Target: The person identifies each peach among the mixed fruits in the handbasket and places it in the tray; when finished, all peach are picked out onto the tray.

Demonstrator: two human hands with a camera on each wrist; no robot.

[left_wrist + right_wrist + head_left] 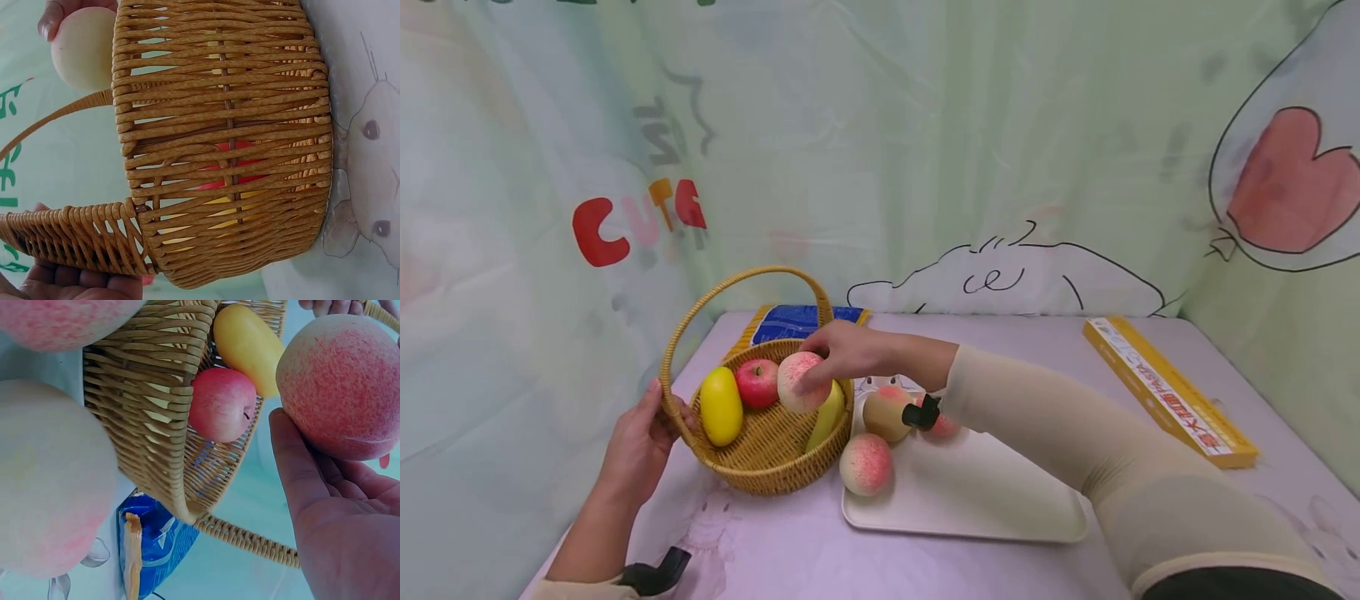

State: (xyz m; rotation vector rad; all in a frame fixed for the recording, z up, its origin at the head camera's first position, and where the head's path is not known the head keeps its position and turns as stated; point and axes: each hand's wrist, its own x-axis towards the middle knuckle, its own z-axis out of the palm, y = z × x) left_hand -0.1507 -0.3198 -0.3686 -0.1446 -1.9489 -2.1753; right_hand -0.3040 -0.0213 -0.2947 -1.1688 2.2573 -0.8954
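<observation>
My right hand (848,350) holds a pink-and-white peach (797,385) over the right half of a wicker basket (760,479). In the right wrist view, the fingers curl around that peach (344,384), above the basket's rim. My left hand (643,433) grips the lower left end of the basket's arched handle (688,329). Inside the basket lie a yellow mango (721,407), a red apple (757,382) and a yellow-green banana-like fruit (827,417), partly covered by the held peach.
On a cream tray (985,500) right of the basket sit several peaches, one at its left corner (867,464), others partly behind my right forearm. A blue-and-yellow packet (797,321) lies behind the basket. A yellow pasta box (1172,392) lies at the right.
</observation>
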